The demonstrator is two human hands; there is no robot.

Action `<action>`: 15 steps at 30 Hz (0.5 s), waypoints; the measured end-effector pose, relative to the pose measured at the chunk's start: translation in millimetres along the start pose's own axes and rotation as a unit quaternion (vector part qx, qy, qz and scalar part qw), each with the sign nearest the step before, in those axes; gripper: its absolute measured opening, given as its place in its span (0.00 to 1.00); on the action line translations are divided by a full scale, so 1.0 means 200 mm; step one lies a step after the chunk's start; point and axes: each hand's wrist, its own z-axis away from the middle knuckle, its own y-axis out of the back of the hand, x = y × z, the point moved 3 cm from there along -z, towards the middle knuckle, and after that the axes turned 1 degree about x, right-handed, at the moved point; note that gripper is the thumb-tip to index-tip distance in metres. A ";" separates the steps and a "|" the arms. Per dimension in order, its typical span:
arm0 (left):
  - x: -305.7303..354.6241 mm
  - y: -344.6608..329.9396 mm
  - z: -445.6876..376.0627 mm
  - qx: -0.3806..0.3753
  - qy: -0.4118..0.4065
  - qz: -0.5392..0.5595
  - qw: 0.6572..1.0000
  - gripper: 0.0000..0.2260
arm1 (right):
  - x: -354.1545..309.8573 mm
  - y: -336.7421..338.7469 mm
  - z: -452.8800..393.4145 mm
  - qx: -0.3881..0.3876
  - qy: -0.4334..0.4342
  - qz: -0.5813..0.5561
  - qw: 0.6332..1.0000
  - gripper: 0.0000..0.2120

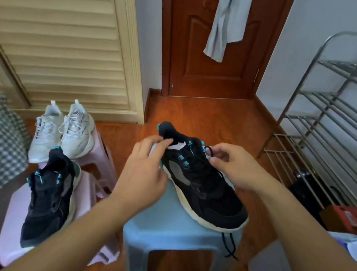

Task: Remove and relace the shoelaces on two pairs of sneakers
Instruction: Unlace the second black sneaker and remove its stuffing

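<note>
Black mesh under both hands now. The left hand [144,171] reaches in with fingers loosely curled, its fingertips [165,143] touching the tongue at the collar of the black sneaker [203,183]; whether it actually pinches anything I cannot tell. The right hand [234,167] pinches a loop of the black lace [209,150] between thumb and forefinger, right at the top eyelets.

Below the hands, the sneaker sits on a pale blue stool [173,242], toe pointing toward the right forearm, heel away from the person. A loose lace end [230,245] dangles off the stool's edge beneath the right wrist.

Left of the left forearm, its partner, a second black sneaker [50,200], lies on a pink stool [13,227]. Beyond that, a white pair [63,132] stands side by side, laced. Far right of the right hand stands a metal shoe rack [338,105].

Teal eyelet loops, grey side panel, cream sole; laces partly threaded.
</note>
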 end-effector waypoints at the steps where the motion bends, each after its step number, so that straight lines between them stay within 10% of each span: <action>1: -0.03 -0.01 -0.04 -0.023 -0.032 -0.021 0.999 0.31 | 0.00 0.01 0.00 0.010 0.000 0.010 1.000 0.05; 9: -0.15 0.01 -0.14 -0.072 -0.104 -0.004 0.992 0.15 | 0.05 0.37 -0.01 0.210 -0.020 -0.298 0.931 0.12; 12: -0.18 0.03 -0.11 -0.076 -0.105 -0.013 0.991 0.16 | 0.16 0.37 -0.02 0.239 -0.087 0.079 0.964 0.18; 15: -0.19 0.01 -0.10 -0.075 -0.116 -0.032 0.990 0.16 | -0.01 0.13 0.04 0.112 0.073 0.153 0.979 0.14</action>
